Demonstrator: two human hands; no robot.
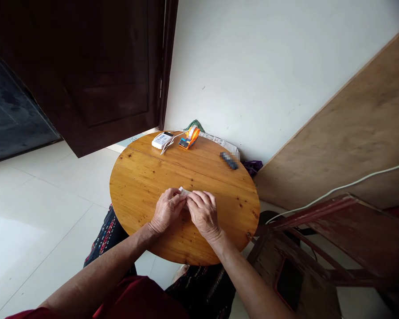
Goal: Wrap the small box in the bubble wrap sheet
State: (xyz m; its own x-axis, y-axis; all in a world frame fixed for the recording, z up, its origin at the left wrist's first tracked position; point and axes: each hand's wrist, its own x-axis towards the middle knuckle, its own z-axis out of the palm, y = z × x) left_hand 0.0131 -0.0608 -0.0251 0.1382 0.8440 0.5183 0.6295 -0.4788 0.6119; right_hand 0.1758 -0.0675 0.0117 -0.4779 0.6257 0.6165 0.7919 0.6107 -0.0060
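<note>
Between my hands, just above or on the round wooden table [146, 177], is a small whitish piece of paper [184, 191]. My left hand [167, 208] pinches it from the left with thumb and fingers together. From the right, the bent fingers of my right hand [202, 212] close on its other side. The fingers cover most of the paper, so its full shape and any print on it are hidden.
At the table's far side lie a white box-like device with a cord [162, 140], an orange tape dispenser [193, 137] and a dark remote-like object [229, 160], partly blurred. A wooden chair [302, 248] holding a phone [288, 282] stands right. A dark door [113, 66] is at left.
</note>
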